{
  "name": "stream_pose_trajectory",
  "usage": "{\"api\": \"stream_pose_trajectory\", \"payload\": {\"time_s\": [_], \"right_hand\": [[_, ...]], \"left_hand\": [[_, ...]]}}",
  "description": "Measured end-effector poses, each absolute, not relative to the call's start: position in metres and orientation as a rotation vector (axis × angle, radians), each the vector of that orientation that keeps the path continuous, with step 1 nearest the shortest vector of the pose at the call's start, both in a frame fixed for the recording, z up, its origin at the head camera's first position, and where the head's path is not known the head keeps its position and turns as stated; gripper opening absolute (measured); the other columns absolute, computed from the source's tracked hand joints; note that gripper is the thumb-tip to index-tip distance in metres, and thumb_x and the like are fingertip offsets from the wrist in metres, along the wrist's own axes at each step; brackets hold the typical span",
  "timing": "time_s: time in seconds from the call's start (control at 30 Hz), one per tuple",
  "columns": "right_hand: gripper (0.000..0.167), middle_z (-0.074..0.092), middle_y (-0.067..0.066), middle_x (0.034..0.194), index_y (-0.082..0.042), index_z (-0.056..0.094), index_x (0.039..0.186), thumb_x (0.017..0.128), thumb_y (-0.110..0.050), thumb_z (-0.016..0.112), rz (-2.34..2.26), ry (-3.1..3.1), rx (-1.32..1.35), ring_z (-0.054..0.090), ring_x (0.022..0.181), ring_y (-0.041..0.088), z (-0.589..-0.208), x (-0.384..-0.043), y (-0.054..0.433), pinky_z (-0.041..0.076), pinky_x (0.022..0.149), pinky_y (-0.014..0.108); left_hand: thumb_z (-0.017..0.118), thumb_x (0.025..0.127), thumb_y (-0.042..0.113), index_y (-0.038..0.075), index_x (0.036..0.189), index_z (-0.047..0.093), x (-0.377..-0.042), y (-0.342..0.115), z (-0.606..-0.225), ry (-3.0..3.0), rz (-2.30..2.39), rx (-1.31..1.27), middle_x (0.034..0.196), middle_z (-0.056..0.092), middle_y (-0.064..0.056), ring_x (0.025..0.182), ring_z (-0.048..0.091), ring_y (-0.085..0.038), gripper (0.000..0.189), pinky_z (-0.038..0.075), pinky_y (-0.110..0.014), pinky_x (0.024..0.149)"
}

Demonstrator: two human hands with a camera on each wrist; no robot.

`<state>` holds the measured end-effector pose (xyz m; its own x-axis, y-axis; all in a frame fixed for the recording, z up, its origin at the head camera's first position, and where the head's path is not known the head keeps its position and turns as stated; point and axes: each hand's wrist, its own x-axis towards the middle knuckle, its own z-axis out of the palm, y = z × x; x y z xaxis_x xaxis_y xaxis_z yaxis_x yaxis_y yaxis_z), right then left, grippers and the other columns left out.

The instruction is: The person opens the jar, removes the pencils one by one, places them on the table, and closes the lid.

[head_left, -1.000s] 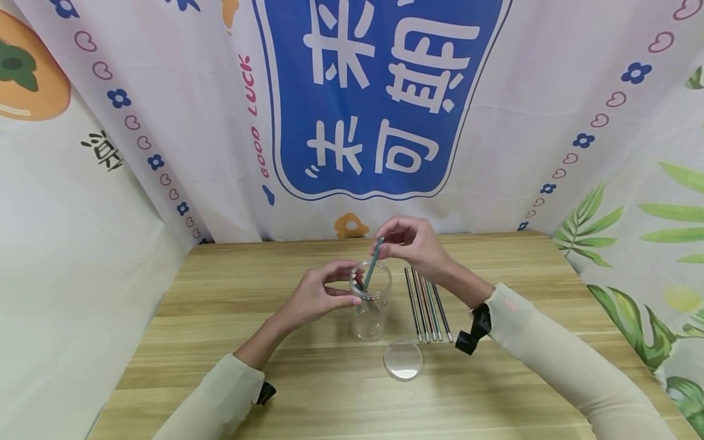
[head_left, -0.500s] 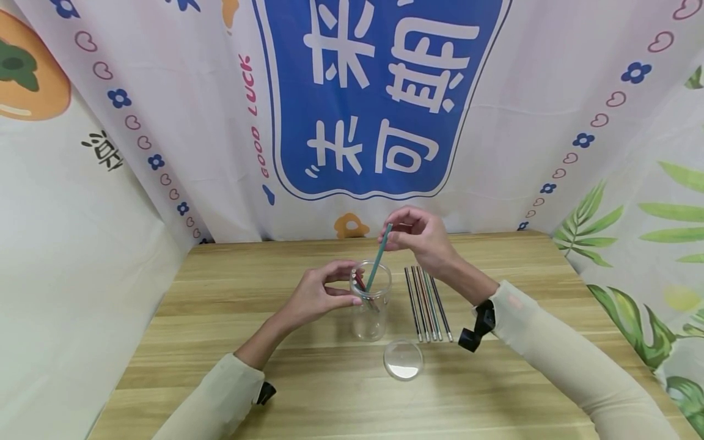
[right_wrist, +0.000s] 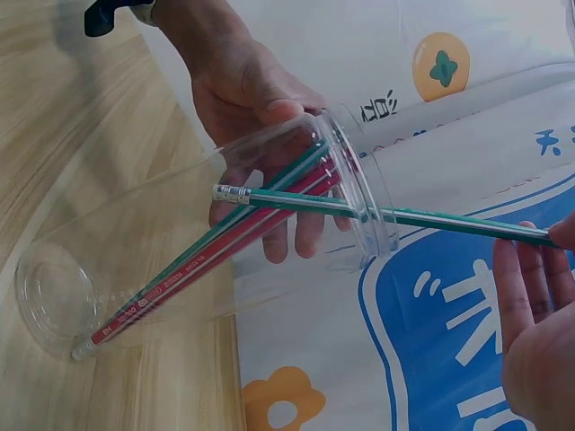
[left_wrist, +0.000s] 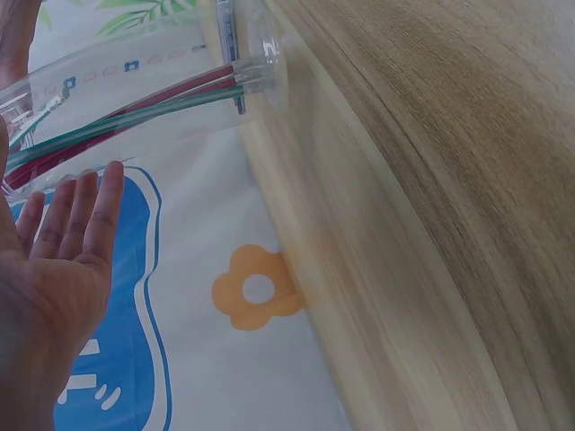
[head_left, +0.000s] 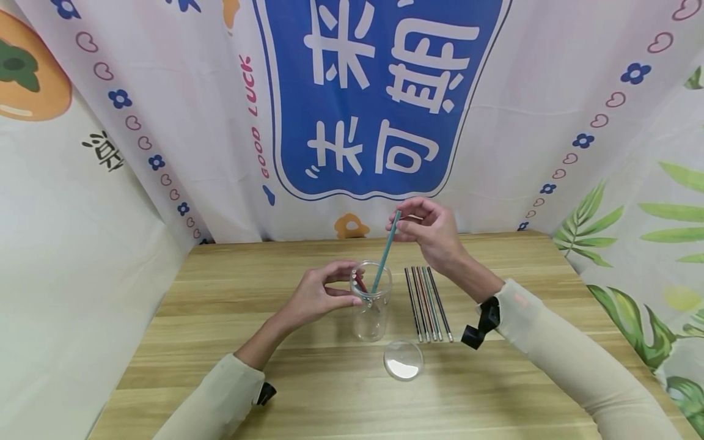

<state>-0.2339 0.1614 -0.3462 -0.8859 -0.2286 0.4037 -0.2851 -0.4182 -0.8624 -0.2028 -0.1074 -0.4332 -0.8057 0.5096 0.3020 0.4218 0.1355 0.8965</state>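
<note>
right hand [head_left: 436, 235]: pinches eraser-tipped green pencil [head_left: 387, 250] near its upper end | left hand [head_left: 321, 292]: grips clear jar [head_left: 370, 327] | advice: hold jar steady, tilt pencil clear of rim [right_wrist: 382, 242]

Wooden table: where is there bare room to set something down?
Bare table lies left of the left sleeve, between that sleeve and the lid, and right of the right sleeve. The middle is crowded: the left hand holds the jar, with the pencil row and lid close by.
</note>
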Motion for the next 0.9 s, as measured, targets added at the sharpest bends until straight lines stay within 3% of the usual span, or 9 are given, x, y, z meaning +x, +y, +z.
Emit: {"api": "stream_pose_trajectory", "payload": {"time_s": [0.17,0.43,0.67,0.9], "right_hand": [[0.027,0.076,0.014,0.097,0.005,0.067,0.107,0.092,0.025,0.057,2.520,-1.631,0.728,0.079,0.085,0.024,-0.343,-0.235,0.163,0.069,0.077,0.040],[0.022,0.077,0.012,0.097,0.004,0.066,0.110,0.095,0.020,0.060,2.511,-1.597,0.660,0.079,0.085,0.024,-0.339,-0.236,0.168,0.069,0.076,0.040],[0.024,0.077,0.012,0.095,0.000,0.069,0.107,0.096,0.019,0.060,2.504,-1.534,0.627,0.079,0.084,0.024,-0.335,-0.238,0.172,0.069,0.077,0.043],[0.022,0.079,0.012,0.095,0.002,0.068,0.109,0.096,0.018,0.062,2.516,-1.473,0.531,0.080,0.085,0.024,-0.335,-0.243,0.177,0.069,0.078,0.043]], "left_hand": [[0.090,0.085,0.005,0.000,0.139,0.063,-0.203,-0.108,-0.434,2.306,1.783,0.963,0.134,0.069,-0.026,0.121,0.071,-0.034,0.061,0.065,-0.033,0.091],[0.091,0.084,0.006,0.003,0.138,0.065,-0.203,-0.108,-0.434,2.321,1.777,0.956,0.134,0.071,-0.020,0.120,0.072,-0.033,0.060,0.066,-0.033,0.091],[0.090,0.085,0.007,0.004,0.139,0.065,-0.203,-0.108,-0.434,2.327,1.771,0.943,0.134,0.070,-0.023,0.121,0.071,-0.034,0.060,0.066,-0.033,0.091],[0.091,0.084,0.008,0.005,0.139,0.065,-0.203,-0.108,-0.434,2.340,1.762,0.938,0.134,0.072,-0.015,0.121,0.071,-0.032,0.060,0.066,-0.033,0.091]]}}
